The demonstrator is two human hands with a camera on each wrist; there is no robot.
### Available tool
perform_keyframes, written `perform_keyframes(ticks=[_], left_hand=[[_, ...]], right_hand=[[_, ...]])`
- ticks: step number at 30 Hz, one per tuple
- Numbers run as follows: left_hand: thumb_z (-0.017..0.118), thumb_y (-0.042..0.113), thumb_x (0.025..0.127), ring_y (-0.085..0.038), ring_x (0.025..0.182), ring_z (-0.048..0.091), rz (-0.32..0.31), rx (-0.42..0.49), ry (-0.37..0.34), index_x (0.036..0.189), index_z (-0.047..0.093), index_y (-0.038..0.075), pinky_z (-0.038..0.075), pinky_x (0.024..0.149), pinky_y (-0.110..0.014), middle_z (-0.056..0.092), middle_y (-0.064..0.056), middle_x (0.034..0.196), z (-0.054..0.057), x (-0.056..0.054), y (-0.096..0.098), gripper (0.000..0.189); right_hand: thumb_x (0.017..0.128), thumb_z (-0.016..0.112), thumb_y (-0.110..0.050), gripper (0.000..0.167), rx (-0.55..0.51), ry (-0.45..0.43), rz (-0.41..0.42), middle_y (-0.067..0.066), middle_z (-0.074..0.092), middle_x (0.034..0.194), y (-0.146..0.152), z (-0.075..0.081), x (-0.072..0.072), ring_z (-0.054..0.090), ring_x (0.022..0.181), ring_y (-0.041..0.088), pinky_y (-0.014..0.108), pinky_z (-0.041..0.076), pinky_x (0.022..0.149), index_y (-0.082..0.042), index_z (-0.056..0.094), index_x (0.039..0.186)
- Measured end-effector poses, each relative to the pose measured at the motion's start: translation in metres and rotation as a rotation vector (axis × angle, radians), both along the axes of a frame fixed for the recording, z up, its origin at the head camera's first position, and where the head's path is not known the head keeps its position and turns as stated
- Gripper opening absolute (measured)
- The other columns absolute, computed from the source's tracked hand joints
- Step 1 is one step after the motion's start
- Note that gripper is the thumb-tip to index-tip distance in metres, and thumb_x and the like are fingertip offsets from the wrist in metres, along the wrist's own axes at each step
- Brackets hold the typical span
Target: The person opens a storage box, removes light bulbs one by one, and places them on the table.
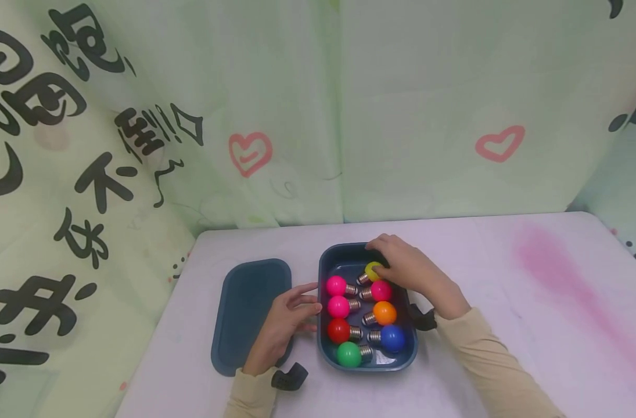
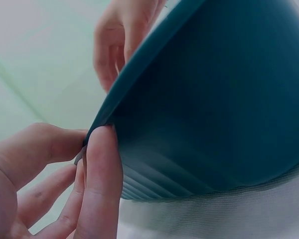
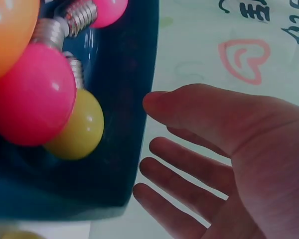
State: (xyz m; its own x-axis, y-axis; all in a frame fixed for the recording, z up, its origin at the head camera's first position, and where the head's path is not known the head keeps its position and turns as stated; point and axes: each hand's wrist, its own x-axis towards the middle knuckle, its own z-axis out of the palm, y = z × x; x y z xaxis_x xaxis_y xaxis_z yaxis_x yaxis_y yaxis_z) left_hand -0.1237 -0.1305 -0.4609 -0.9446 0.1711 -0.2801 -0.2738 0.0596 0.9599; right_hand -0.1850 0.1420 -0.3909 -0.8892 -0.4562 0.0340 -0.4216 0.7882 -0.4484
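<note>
A dark blue plastic box holds several coloured light bulbs with metal screw bases. My left hand is at its left side, and in the left wrist view thumb and fingers pinch the rim. Over the far right corner, my right hand overlaps a yellow bulb. The right wrist view has its fingers spread and slightly bent, thumb tip right at the rim. Down the left row lie two pink bulbs, a red bulb and a green bulb; opposite are pink, orange and blue ones.
A flat dark blue lid-like piece lies left of the box, partly behind the left forearm. Both stand on a white-covered table with a pink stain on the right. Printed curtains hang behind and beside the table.
</note>
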Motion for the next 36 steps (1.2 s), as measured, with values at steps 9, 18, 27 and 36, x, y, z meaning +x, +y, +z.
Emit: perform_keyframes(ticks=[9, 18, 27, 36], left_hand=[[0.075, 0.022, 0.089, -0.018, 0.093, 0.068, -0.002, -0.007, 0.001, 0.138, 0.058, 0.013, 0.061, 0.074, -0.034, 0.068, -0.012, 0.114, 0.001, 0.000, 0.000, 0.053], [0.074, 0.024, 0.090, -0.018, 0.095, 0.069, -0.011, -0.018, 0.002, 0.139, 0.057, 0.014, 0.061, 0.075, -0.034, 0.068, -0.012, 0.116, 0.001, 0.000, -0.001, 0.053], [0.074, 0.023, 0.090, -0.018, 0.094, 0.068, -0.014, -0.006, -0.001, 0.139, 0.057, 0.014, 0.061, 0.074, -0.034, 0.068, -0.012, 0.114, 0.000, 0.000, -0.001, 0.053], [0.074, 0.023, 0.090, -0.018, 0.094, 0.068, -0.015, -0.002, -0.002, 0.139, 0.058, 0.014, 0.061, 0.074, -0.034, 0.068, -0.012, 0.114, -0.001, 0.000, -0.002, 0.053]], right_hand=[[0.088, 0.074, -0.018, 0.045, 0.008, -0.044, 0.039, 0.018, 0.061, 0.127, -0.022, -0.004, 0.001, 0.056, 0.120, 0.034, 0.050, 0.050, 0.101, 0.000, 0.061, 0.128], [0.087, 0.076, -0.020, 0.046, 0.027, -0.062, 0.084, 0.014, 0.066, 0.116, -0.040, -0.010, -0.001, 0.063, 0.111, 0.028, 0.045, 0.053, 0.098, -0.003, 0.062, 0.127], [0.087, 0.077, -0.021, 0.044, 0.048, -0.034, 0.126, 0.011, 0.068, 0.112, -0.051, -0.021, -0.003, 0.066, 0.106, 0.026, 0.043, 0.054, 0.096, -0.005, 0.064, 0.125], [0.087, 0.077, -0.019, 0.041, 0.059, -0.024, 0.140, 0.009, 0.069, 0.108, -0.056, -0.026, -0.004, 0.066, 0.100, 0.023, 0.041, 0.056, 0.094, -0.006, 0.065, 0.124]])
